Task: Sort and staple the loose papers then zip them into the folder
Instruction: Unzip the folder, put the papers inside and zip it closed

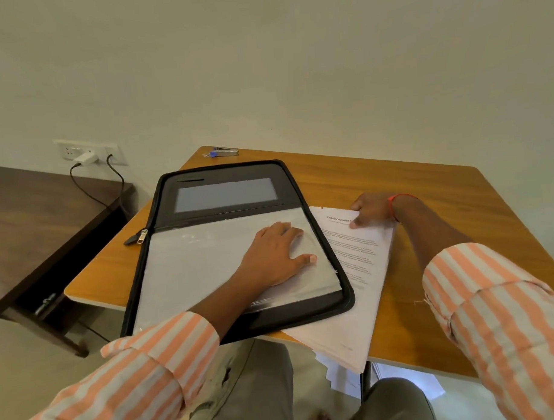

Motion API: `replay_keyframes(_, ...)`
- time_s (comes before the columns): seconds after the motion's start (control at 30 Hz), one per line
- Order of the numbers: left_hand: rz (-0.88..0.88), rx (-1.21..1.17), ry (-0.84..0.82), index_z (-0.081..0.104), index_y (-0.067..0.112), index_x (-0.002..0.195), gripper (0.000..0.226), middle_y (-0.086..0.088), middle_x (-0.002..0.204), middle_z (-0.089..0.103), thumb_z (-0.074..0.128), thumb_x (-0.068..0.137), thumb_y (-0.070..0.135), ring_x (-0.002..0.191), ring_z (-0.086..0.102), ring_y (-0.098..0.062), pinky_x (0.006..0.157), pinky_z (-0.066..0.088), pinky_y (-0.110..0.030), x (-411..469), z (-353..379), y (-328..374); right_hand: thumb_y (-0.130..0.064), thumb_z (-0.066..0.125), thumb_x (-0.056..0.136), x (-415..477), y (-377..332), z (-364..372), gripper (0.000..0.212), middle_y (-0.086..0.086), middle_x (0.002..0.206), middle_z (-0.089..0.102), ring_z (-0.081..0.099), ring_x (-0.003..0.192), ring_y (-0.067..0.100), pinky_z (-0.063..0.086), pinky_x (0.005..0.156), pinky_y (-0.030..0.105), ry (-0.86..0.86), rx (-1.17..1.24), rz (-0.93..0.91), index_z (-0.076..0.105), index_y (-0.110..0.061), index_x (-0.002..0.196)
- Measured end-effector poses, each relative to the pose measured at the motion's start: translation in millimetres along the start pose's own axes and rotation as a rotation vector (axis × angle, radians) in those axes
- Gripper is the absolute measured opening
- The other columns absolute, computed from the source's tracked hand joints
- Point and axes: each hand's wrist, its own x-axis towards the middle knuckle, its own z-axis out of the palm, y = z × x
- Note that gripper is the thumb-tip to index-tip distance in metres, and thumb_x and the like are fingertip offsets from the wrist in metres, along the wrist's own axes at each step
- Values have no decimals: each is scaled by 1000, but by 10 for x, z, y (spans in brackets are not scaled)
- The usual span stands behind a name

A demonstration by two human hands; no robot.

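A black zip folder (162, 213) lies open on the wooden table (426, 192), with clear plastic sleeves (189, 263) over its near half. My left hand (277, 257) rests flat on the sleeves, fingers spread. To the right, a stack of printed papers (350, 289) lies partly under the folder's right edge and hangs over the table's front edge. My right hand (371, 210) pinches the stack's top right corner. A stapler (225, 152) sits at the table's far edge, beyond the folder.
A dark wooden side table (34, 224) stands to the left, below a wall socket (88, 152) with a white charger and black cables. Loose sheets (341, 377) show below the table's front edge near my knees. The folder's zip pull (138, 237) hangs at its left side.
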Motion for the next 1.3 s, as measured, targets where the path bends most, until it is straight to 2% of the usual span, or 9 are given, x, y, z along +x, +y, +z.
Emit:
replay_keyframes(0.1, 10, -6, 9, 45, 30, 149, 70, -1, 158, 40, 49, 93, 72, 145, 36, -22, 121, 23, -38, -24, -13, -11, -23, 71, 88, -58, 268, -57, 22, 8, 111, 70, 64, 97, 26, 50, 81, 35, 187, 31, 40, 71, -14, 108)
replay_keyframes(0.23, 15, -9, 19, 46, 29, 148, 71, -2, 159, 40, 49, 92, 73, 146, 36, -23, 121, 24, -40, -29, -17, 11, -26, 66, 93, -327, 688, -243, 50, 15, 142, 54, 51, 127, 38, 42, 103, 43, 591, 170, 227, 54, -14, 140)
replay_keyframes(0.4, 5, -52, 29, 50, 27, 146, 69, -3, 157, 44, 47, 94, 72, 145, 38, -22, 121, 26, -42, -1, -33, 36, -14, 53, 95, -706, 856, -338, 15, 19, 111, 67, 64, 98, 41, 51, 79, 40, 1170, 346, 325, 64, -11, 105)
replay_keyframes(0.53, -89, -332, 42, 51, 24, 144, 74, -1, 152, 47, 56, 89, 72, 138, 47, -21, 115, 37, -41, 121, -169, 78, -14, 56, 93, -829, 832, -341, 5, 5, 99, 62, 60, 88, 22, 52, 74, 34, 1445, 831, 227, 55, -19, 93)
replay_keyframes(0.63, -162, -702, 108, 43, 20, 151, 82, -5, 157, 44, 63, 87, 69, 142, 44, -24, 113, 38, -44, 318, -415, 272, -13, 60, 94, -865, 763, -174, 8, -1, 93, 57, 54, 75, 7, 51, 70, 24, 1419, 1058, 66, 57, -18, 99)
replay_keyframes(0.8, -281, -1053, 151, 35, 15, 152, 104, -8, 145, 54, 76, 74, 71, 124, 60, -27, 100, 53, -45, 777, -857, 425, -15, 58, 99, -938, 669, 377, 23, -7, 109, 68, 69, 89, 3, 58, 69, 20, 1192, 1339, -78, 59, -15, 122)
replay_keyframes(1.0, -111, -1167, 132, 63, 12, 127, 38, -2, 109, 74, 70, 96, 33, 99, 74, -25, 65, 61, -26, 911, -788, 635, -12, 59, 99, -1141, 740, 597, 29, -3, 112, 68, 70, 96, 8, 57, 66, 18, 1170, 1269, -122, 57, -10, 128)
replay_keyframes(1.17, -81, -1245, 232, 60, 20, 121, 28, 6, 106, 72, 71, 96, 29, 92, 72, -14, 65, 60, -22, 968, -574, 941, -13, 68, 93, -1317, 842, 450, 38, -3, 114, 69, 69, 95, 2, 57, 71, 17, 1230, 1223, -108, 58, -9, 129)
replay_keyframes(1.3, -66, -1189, 229, 53, 24, 123, 41, 3, 121, 66, 77, 90, 33, 107, 68, -18, 84, 61, -38, 1022, -388, 971, -23, 75, 87, -1393, 979, 482, 37, -2, 110, 71, 70, 96, 10, 59, 72, 25, 1234, 1153, -58, 63, -15, 121)
